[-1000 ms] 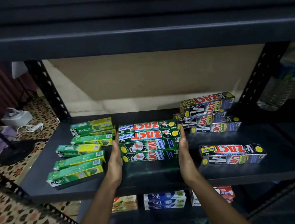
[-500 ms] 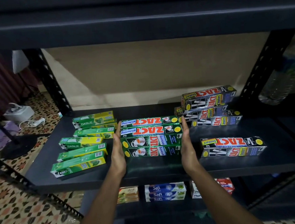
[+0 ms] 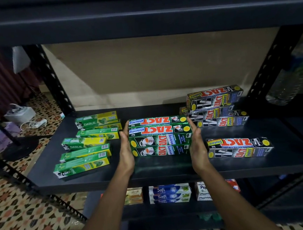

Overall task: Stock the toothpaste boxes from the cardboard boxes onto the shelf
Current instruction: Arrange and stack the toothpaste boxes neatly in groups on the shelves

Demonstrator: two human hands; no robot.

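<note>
A stack of green Zact Whitening toothpaste boxes [image 3: 160,136] sits in the middle of the black shelf [image 3: 169,169]. My left hand [image 3: 126,149] presses flat against the stack's left end, fingers straight. My right hand [image 3: 196,145] presses flat against its right end. Green-and-yellow Darlie boxes [image 3: 84,147] lie in loose rows at the left. Black Zact Smokers boxes [image 3: 215,108] are piled at the back right, and another pair of Smokers boxes [image 3: 238,147] lies nearer the front. No cardboard box is in view.
The lower shelf holds Safi boxes [image 3: 169,193], a Pepsodent box [image 3: 204,192] and a yellowish box [image 3: 134,196]. The shelf above [image 3: 139,17] overhangs. Black uprights [image 3: 52,81] frame the bay. A plastic bottle [image 3: 289,84] stands at the right. Patterned floor with a power strip [image 3: 35,124] lies left.
Both hands stay pressed on the ends of the green Zact stack, sliding slightly further back along it. The view has shifted a little; the boxes look squared up.
</note>
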